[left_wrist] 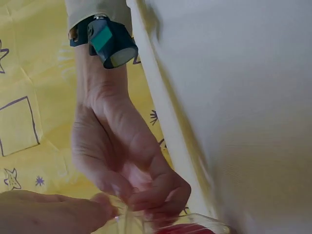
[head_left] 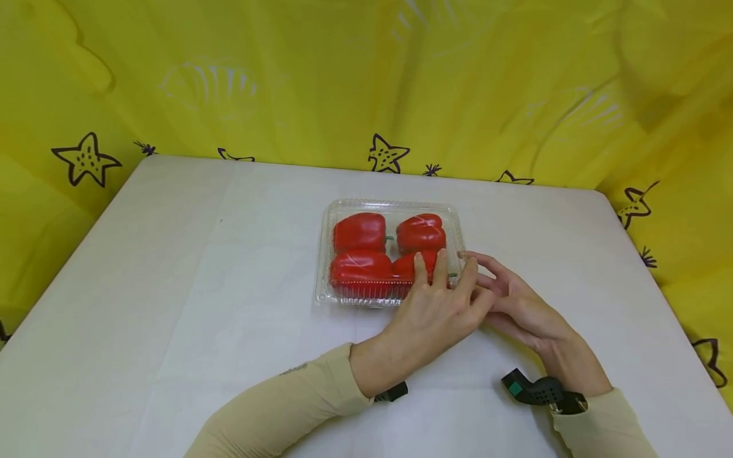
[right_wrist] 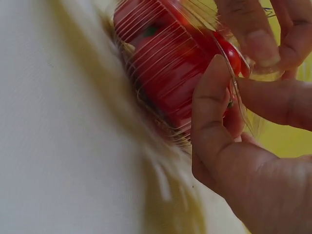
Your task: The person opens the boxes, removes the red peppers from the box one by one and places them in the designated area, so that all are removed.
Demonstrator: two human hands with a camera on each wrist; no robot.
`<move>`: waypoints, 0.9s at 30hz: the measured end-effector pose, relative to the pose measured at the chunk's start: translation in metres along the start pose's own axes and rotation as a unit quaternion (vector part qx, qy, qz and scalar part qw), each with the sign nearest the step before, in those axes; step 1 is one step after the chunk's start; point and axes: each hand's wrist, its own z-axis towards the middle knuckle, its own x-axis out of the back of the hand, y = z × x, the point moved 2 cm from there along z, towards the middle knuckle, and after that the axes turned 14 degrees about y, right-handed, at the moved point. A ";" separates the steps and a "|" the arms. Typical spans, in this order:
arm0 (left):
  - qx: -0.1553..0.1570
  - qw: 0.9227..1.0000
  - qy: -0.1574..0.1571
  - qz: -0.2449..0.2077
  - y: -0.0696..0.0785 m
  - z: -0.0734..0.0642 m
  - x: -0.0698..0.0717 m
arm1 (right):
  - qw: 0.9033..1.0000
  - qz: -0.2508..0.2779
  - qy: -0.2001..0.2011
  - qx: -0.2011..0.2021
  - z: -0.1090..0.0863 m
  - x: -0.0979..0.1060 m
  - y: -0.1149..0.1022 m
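Note:
A clear plastic clamshell box (head_left: 325, 254) with several red bell peppers (head_left: 361, 233) inside sits on the white table, its lid down. My left hand (head_left: 432, 312) comes over its front right corner. Some of its fingers rest on the lid above a pepper, while the thumb and forefinger pinch at the rim. Beside that corner, my right hand (head_left: 529, 312) pinches the box's right edge. In the right wrist view, the right thumb and a finger lie on either side of the thin clear rim (right_wrist: 234, 80). Ribbed plastic covers the red peppers (right_wrist: 165, 68) there.
A white cloth covers the table (head_left: 229, 286). Behind it hangs a yellow curtain (head_left: 298, 83) with starfish and shell drawings. A black wrist camera (head_left: 535, 388) is strapped to the right wrist; part of another (head_left: 392, 391) shows under the left sleeve.

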 end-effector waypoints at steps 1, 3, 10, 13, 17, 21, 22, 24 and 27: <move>0.003 1.000 -0.003 -0.001 -0.001 0.000 0.001 | 1.000 -0.001 -0.001 0.000 0.000 0.000 0.000; 0.016 1.000 -0.001 -0.007 -0.004 0.000 0.002 | 1.000 0.002 -0.001 -0.002 -0.001 0.000 -0.001; 0.044 0.998 -0.043 -0.020 -0.023 0.000 0.013 | 1.000 0.016 -0.004 -0.004 -0.001 0.001 -0.003; 0.057 0.995 -0.080 -0.013 -0.030 -0.001 0.018 | 1.000 0.017 -0.006 -0.003 -0.001 0.001 -0.004; 0.072 0.987 -0.144 -0.019 -0.041 -0.008 0.023 | 1.000 0.007 0.005 -0.006 -0.001 0.001 -0.005; 0.089 0.980 -0.174 -0.045 -0.056 -0.026 0.028 | 1.000 -0.004 0.016 -0.016 -0.001 0.001 -0.006; 0.093 0.979 -0.171 -0.051 -0.060 -0.031 0.030 | 1.000 -0.006 0.018 -0.019 -0.002 0.001 -0.006; 0.102 0.982 -0.151 -0.056 -0.067 -0.041 0.034 | 1.000 -0.007 0.019 -0.021 -0.002 0.001 -0.006; 0.113 0.985 -0.118 -0.061 -0.077 -0.054 0.040 | 0.999 -0.010 0.019 -0.024 -0.002 0.001 -0.007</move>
